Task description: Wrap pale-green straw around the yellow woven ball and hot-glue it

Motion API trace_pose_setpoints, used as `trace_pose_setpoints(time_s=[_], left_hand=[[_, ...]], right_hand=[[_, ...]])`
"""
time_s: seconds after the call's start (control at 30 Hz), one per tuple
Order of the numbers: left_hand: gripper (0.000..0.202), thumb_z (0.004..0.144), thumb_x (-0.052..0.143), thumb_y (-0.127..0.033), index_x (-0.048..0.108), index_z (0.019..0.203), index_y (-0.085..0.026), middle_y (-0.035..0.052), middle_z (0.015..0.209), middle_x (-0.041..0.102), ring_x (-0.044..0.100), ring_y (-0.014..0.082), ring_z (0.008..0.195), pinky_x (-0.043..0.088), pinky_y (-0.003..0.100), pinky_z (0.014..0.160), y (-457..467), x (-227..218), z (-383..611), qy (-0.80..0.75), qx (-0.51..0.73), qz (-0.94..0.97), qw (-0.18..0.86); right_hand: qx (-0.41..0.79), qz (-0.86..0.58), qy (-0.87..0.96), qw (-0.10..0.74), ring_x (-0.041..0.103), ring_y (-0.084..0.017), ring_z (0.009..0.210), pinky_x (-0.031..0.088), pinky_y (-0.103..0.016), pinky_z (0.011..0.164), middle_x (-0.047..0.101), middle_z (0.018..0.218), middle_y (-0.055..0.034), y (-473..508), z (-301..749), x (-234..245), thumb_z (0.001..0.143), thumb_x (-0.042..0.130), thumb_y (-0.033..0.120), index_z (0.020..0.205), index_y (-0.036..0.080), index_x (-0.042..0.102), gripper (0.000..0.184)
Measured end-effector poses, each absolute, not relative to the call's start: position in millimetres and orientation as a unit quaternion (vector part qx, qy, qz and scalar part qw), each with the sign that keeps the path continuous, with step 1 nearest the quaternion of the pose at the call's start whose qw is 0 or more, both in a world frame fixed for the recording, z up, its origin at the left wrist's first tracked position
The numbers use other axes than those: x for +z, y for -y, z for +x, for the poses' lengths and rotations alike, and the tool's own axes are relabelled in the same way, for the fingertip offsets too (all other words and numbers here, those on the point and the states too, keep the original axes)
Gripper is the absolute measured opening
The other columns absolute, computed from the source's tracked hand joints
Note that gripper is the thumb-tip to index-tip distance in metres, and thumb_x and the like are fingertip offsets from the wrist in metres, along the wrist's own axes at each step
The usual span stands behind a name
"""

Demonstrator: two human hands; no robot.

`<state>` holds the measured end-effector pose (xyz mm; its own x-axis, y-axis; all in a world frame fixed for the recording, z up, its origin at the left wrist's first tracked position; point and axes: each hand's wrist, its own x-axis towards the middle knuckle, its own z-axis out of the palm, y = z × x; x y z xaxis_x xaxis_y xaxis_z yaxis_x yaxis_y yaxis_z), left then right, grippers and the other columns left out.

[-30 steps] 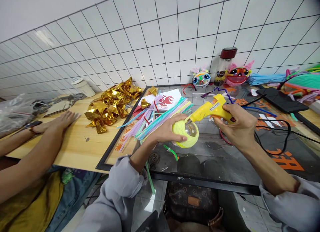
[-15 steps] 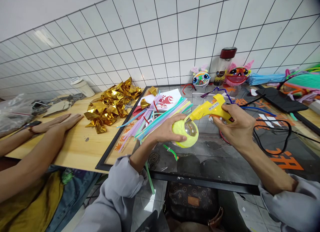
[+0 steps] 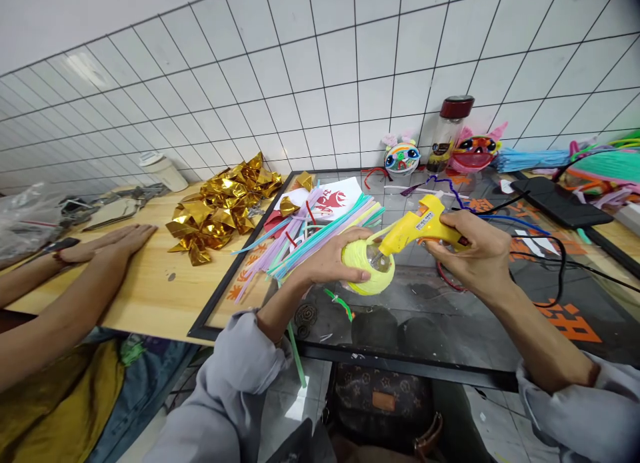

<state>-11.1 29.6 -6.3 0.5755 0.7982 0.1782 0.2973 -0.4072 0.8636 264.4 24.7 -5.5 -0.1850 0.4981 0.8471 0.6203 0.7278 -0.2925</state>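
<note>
My left hand (image 3: 336,258) is wrapped round the side of a clear ball wound with yellow pipe cleaner (image 3: 373,284), held above the dark glass board. A round patch of the clear surface shows through the winding. In my right hand (image 3: 475,246) is a yellow glue gun (image 3: 413,228), tilted down to the left. Its nozzle tip is at the clear patch; whether it touches I cannot tell. A loose yellow strand rises from the ball behind the nozzle. Beside my left hand lies a bundle of pastel pipe cleaners (image 3: 320,233).
A black cord (image 3: 563,276) loops right of my right hand. Gold foil pieces (image 3: 225,203) and another person's hands (image 3: 120,240) are on the wooden table at left. Along the wall stand a decorated ball (image 3: 401,158), a bottle (image 3: 447,140) and a pink figure (image 3: 473,153). A phone (image 3: 563,200) lies right.
The glue gun's nozzle has moved from the ball's upper rim down onto the clear patch, and the gun tilts more steeply. Both hands still hold the same things.
</note>
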Motion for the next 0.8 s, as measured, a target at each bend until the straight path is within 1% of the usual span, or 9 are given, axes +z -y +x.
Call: trace_pose_setpoints(time_s=[0.1,0.27,0.4,0.5,0.67,0.8], left_hand=[[0.074,0.06,0.085,-0.046,0.065,0.126,-0.018,0.0112,0.134,0.063,0.057,0.0343,0.13,0.041,0.047,0.116,-28.9,-5.1,-11.2,-0.349,0.301,0.786,0.411],[0.07,0.06,0.084,-0.046,0.066,0.121,-0.017,0.0113,0.13,0.064,0.06,0.0328,0.122,0.046,0.045,0.109,-28.5,-3.4,-11.2,-0.345,0.299,0.787,0.416],[0.07,0.06,0.085,-0.044,0.066,0.121,-0.017,0.0112,0.132,0.063,0.059,0.0326,0.126,0.044,0.045,0.112,-29.0,-3.9,-11.3,-0.346,0.304,0.786,0.412],[0.071,0.06,0.085,-0.044,0.065,0.123,-0.016,0.0119,0.134,0.062,0.058,0.0331,0.128,0.042,0.045,0.114,-29.4,-4.3,-11.5,-0.345,0.304,0.784,0.417],[0.074,0.06,0.085,-0.045,0.064,0.125,-0.016,0.0121,0.132,0.063,0.057,0.0338,0.128,0.042,0.046,0.114,-29.0,-4.2,-11.2,-0.345,0.304,0.784,0.416],[0.074,0.059,0.086,-0.043,0.065,0.124,-0.016,0.0114,0.13,0.063,0.058,0.0332,0.126,0.043,0.045,0.112,-28.4,-5.4,-10.6,-0.352,0.308,0.78,0.416]], right_hand=[[-0.052,-0.386,0.762,0.518,0.067,-0.021,0.067,0.049,-0.033,0.059,0.074,0.084,-0.0059,-24.3,265.4,-4.3,0.082,0.072,0.033,0.092,0.024,0.068,0.014],[-0.07,-0.425,0.733,0.526,0.067,-0.023,0.069,0.05,-0.035,0.062,0.073,0.083,-0.0061,-23.2,259.5,-6.9,0.082,0.07,0.035,0.092,0.024,0.067,0.015],[-0.057,-0.432,0.738,0.515,0.068,-0.024,0.074,0.052,-0.037,0.066,0.074,0.087,-0.0071,-22.7,256.1,-8.5,0.083,0.068,0.036,0.094,0.025,0.067,0.015],[-0.044,-0.429,0.744,0.511,0.067,-0.023,0.072,0.051,-0.036,0.065,0.074,0.086,-0.0066,-23.8,257.3,-7.7,0.082,0.069,0.037,0.093,0.025,0.067,0.016],[-0.033,-0.395,0.761,0.513,0.065,-0.021,0.067,0.049,-0.033,0.059,0.073,0.083,-0.0052,-26.0,259.8,-6.1,0.081,0.069,0.037,0.091,0.024,0.067,0.017],[-0.056,-0.429,0.736,0.521,0.064,-0.021,0.066,0.05,-0.033,0.06,0.072,0.08,-0.0039,-25.2,258.4,-7.4,0.082,0.071,0.04,0.09,0.025,0.066,0.018]])
